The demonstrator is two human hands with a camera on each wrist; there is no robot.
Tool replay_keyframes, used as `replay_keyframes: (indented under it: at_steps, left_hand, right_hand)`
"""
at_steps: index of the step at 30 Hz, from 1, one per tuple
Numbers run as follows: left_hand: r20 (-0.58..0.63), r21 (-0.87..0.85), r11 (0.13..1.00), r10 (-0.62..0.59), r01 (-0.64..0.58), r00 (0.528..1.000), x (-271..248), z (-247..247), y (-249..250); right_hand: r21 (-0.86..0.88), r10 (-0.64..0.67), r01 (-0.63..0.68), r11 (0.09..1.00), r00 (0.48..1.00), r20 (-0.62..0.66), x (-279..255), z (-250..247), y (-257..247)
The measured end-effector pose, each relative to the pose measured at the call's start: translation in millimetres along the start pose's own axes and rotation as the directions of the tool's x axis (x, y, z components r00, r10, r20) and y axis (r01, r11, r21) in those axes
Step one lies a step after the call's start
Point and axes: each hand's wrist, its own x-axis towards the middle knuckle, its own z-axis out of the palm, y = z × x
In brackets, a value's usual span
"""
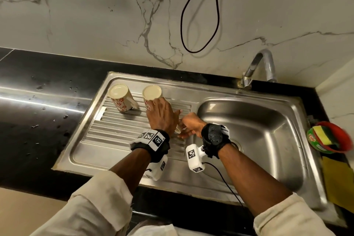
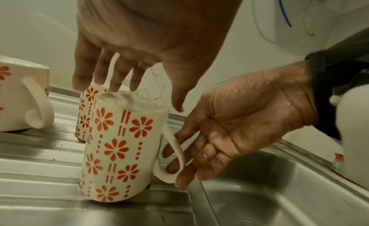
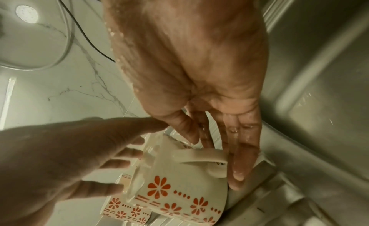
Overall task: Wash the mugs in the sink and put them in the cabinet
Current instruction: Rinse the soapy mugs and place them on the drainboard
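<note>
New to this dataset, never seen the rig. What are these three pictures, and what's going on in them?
No robot: a person wears three cameras, one on the head, one on each wrist. The head view looks down at a steel sink with a ribbed drainboard. Three floral mugs stand upside down on it. Over the nearest mug the left hand hovers open. The right hand, wet, has straight fingers by its handle. Neither hand grips anything. A tap and a sponge are at the right.
</note>
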Motion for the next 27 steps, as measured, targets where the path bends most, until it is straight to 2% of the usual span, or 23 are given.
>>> replay_keyframes:
  at_steps: [4,9,12,15,18,19,22,25,27]
  left_hand:
    - [-0.089,0.057,0.99,0.131,-0.126,0.987,-5.6,-6.8,2.8]
    - [-0.09,-0.073,0.956,0.277,-0.284,0.957,-16.8,-9.0,13.1]
    - [-0.069,-0.145,0.921,0.355,-0.362,0.932,-20.8,-7.9,26.5]
    - [0.042,-0.178,0.904,0.401,-0.388,0.915,-24.3,-5.0,43.3]
    - [0.148,-0.133,0.903,0.425,-0.408,0.893,-28.8,0.1,63.0]
    - [0.183,-0.107,0.9,0.435,-0.422,0.882,-30.3,3.2,69.6]
    - [0.302,-0.032,0.906,0.411,-0.422,0.86,-36.1,13.0,86.4]
    - [0.341,-0.008,0.936,0.334,-0.353,0.879,-40.2,19.7,98.9]
    - [0.348,0.039,0.93,0.331,-0.366,0.877,-43.3,25.6,105.8]
  right_hand:
    - [-0.02,-0.017,0.015,1.0,0.996,-0.084,-4.0,-3.9,1.3]
    - [-0.067,-0.059,0.047,0.997,0.979,-0.194,-20.4,-7.0,4.5]
    - [-0.121,-0.126,0.094,0.988,0.949,-0.291,-30.0,-15.5,9.4]
    - [-0.194,-0.226,0.155,0.969,0.878,-0.422,-32.2,-30.1,19.3]
    - [-0.274,-0.321,0.192,0.942,0.752,-0.576,-32.1,-48.6,33.0]
    - [-0.328,-0.335,0.163,0.931,0.74,-0.583,-33.1,-55.3,37.4]
    - [-0.495,-0.343,0.054,0.867,0.787,-0.513,-43.5,-69.5,49.6]
    - [-0.481,-0.386,0.091,0.872,0.733,-0.561,-49.0,-84.9,60.4]
    - [-0.515,-0.411,0.089,0.852,0.724,-0.554,-49.4,-95.8,64.9]
